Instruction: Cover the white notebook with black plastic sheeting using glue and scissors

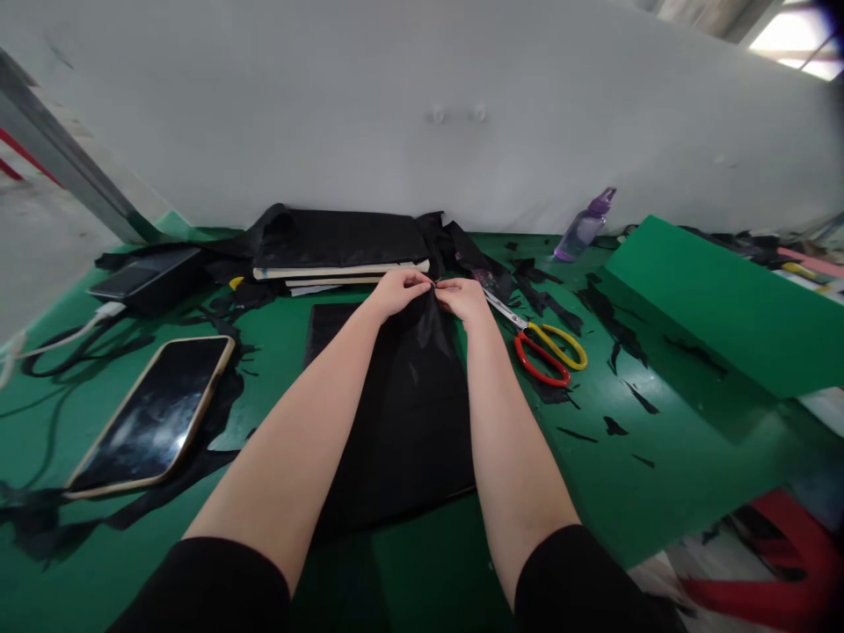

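Observation:
A large piece of black fabric (415, 413) lies on the green table between my forearms, its far edge pulled up into a peak. My left hand (401, 291) pinches that raised edge from the left, fingertips pressed together. From the right, my right hand (462, 297) pinches the same spot, and the two hands almost touch. Beyond them is a stack of pale-edged sheets (343, 272) under a folded black cloth (343, 236). Scissors (544, 345) with one red and one yellow handle lie just right of my right hand.
A phone (158, 413) lies at left, with a black device (149, 277) and white cable behind it. Black scraps (613, 321) are scattered about. A purple-capped bottle (585, 227) stands by the grey wall; a green panel (731, 303) is at right.

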{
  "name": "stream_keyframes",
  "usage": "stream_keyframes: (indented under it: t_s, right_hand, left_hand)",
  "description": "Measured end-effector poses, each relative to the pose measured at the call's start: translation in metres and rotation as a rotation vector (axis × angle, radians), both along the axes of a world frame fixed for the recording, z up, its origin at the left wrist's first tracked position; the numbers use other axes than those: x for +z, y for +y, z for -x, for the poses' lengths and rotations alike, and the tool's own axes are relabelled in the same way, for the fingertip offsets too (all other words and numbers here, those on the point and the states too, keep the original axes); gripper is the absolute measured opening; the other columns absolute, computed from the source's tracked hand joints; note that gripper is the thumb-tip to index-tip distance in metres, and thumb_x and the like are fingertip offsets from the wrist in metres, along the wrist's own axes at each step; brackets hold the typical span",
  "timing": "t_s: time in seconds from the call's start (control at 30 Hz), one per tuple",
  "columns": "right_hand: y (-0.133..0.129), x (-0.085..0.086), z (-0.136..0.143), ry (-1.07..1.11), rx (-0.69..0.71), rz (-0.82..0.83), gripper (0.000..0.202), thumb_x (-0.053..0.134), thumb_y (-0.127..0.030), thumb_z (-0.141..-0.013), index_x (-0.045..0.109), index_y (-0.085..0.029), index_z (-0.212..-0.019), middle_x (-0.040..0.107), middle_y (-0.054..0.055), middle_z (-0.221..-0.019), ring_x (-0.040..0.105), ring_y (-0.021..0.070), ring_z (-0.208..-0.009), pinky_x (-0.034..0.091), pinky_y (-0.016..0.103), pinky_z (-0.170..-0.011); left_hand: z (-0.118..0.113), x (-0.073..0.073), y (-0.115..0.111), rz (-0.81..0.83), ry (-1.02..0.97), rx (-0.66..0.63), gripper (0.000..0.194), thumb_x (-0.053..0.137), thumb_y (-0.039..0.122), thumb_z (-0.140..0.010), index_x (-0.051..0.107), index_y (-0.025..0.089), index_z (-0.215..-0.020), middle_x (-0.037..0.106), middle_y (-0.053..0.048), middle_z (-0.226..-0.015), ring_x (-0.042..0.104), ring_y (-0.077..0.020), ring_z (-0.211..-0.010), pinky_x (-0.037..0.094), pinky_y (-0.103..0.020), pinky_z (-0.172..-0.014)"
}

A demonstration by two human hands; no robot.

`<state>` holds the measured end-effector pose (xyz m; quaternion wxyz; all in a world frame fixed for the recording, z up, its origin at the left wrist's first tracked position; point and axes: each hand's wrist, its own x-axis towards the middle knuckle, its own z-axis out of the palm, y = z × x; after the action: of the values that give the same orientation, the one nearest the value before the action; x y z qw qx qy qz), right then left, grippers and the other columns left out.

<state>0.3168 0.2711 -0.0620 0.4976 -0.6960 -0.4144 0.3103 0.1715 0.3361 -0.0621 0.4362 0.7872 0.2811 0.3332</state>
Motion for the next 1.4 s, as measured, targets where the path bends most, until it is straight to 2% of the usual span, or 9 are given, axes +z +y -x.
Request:
stream_keyframes:
  t_s: [0.3,0.57,0.73,0.87,1.0,1.07,1.17,1.3,1.4]
  right_hand:
    - [-0.014,0.025,0.007,0.137,0.049,0.129,0.022,0.064,-0.032,-0.074,0.063,-0.011,-0.068,0.064,0.006,-0.064,0.058,0.0102,-0.051,0.048,0.022,-0.049]
    - [-0.025,0.034,0.015,0.221,0.145,0.126,0.017,0.067,-0.014,-0.071,0.058,-0.014,-0.056,0.041,-0.006,-0.041,0.039,0.0044,-0.039,0.036,0.019,-0.042]
    - [-0.023,0.03,0.013,0.231,0.157,0.102,0.017,0.064,-0.012,-0.073,0.06,-0.014,-0.057,0.038,-0.007,-0.039,0.036,0.0048,-0.038,0.034,0.02,-0.041]
    - [-0.021,0.028,0.012,0.227,0.156,0.095,0.015,0.064,-0.012,-0.072,0.061,-0.013,-0.058,0.038,-0.007,-0.038,0.036,0.005,-0.038,0.032,0.021,-0.042]
    - [-0.021,0.026,0.012,0.228,0.15,0.094,0.017,0.063,-0.011,-0.072,0.059,-0.014,-0.055,0.038,-0.007,-0.038,0.035,0.005,-0.037,0.032,0.022,-0.043]
    - [-0.021,0.025,0.012,0.227,0.147,0.098,0.019,0.063,-0.011,-0.072,0.058,-0.014,-0.055,0.037,-0.007,-0.038,0.034,0.0047,-0.037,0.032,0.021,-0.043]
    - [-0.019,0.024,0.011,0.211,0.13,0.108,0.017,0.065,-0.013,-0.072,0.058,-0.014,-0.056,0.041,-0.006,-0.041,0.037,0.005,-0.038,0.036,0.021,-0.044]
    - [-0.012,0.018,0.007,0.155,0.04,0.086,0.022,0.061,-0.032,-0.077,0.062,-0.013,-0.066,0.06,0.004,-0.061,0.051,0.0076,-0.047,0.043,0.022,-0.049]
    - [-0.006,0.012,0.005,0.086,0.001,0.053,0.03,0.061,-0.041,-0.075,0.066,-0.012,-0.073,0.065,0.007,-0.071,0.056,0.0097,-0.054,0.043,0.022,-0.05]
  left_hand:
    - [0.0,-0.002,0.003,-0.039,0.012,0.023,0.018,0.06,0.028,-0.078,0.068,0.015,-0.088,0.069,-0.006,-0.083,0.061,-0.0157,-0.075,0.047,-0.032,-0.074]
    - [0.0,-0.003,0.002,-0.061,0.024,0.001,0.02,0.058,0.027,-0.08,0.067,0.015,-0.093,0.069,-0.006,-0.09,0.062,-0.0162,-0.083,0.047,-0.032,-0.081]
    - [-0.002,-0.003,0.002,-0.097,0.058,0.054,0.029,0.049,0.025,-0.085,0.062,0.015,-0.109,0.067,-0.007,-0.1,0.061,-0.0173,-0.092,0.045,-0.031,-0.085]
    - [-0.004,-0.003,0.003,-0.139,0.109,0.105,0.027,0.044,0.027,-0.087,0.067,0.016,-0.093,0.068,-0.005,-0.098,0.059,-0.0185,-0.092,0.042,-0.029,-0.083]
    - [-0.004,-0.004,0.002,-0.15,0.194,0.135,0.037,0.044,0.04,-0.086,0.063,0.017,-0.064,0.06,-0.002,-0.061,0.054,-0.0164,-0.061,0.039,-0.029,-0.06]
    - [-0.004,-0.005,0.002,-0.164,0.225,0.149,0.041,0.044,0.044,-0.085,0.057,0.018,-0.057,0.052,-0.001,-0.053,0.048,-0.0147,-0.053,0.034,-0.029,-0.055]
    - [-0.006,-0.007,0.004,-0.188,0.247,0.154,0.037,0.044,0.042,-0.085,0.056,0.019,-0.059,0.053,-0.001,-0.057,0.046,-0.0145,-0.055,0.032,-0.029,-0.054]
    - [-0.008,-0.008,0.006,-0.201,0.266,0.148,0.034,0.044,0.04,-0.085,0.058,0.019,-0.062,0.056,-0.002,-0.062,0.048,-0.0154,-0.058,0.034,-0.028,-0.057]
    - [-0.009,-0.008,0.007,-0.198,0.268,0.149,0.033,0.044,0.04,-0.085,0.06,0.019,-0.065,0.058,-0.003,-0.065,0.05,-0.0159,-0.06,0.035,-0.029,-0.058]
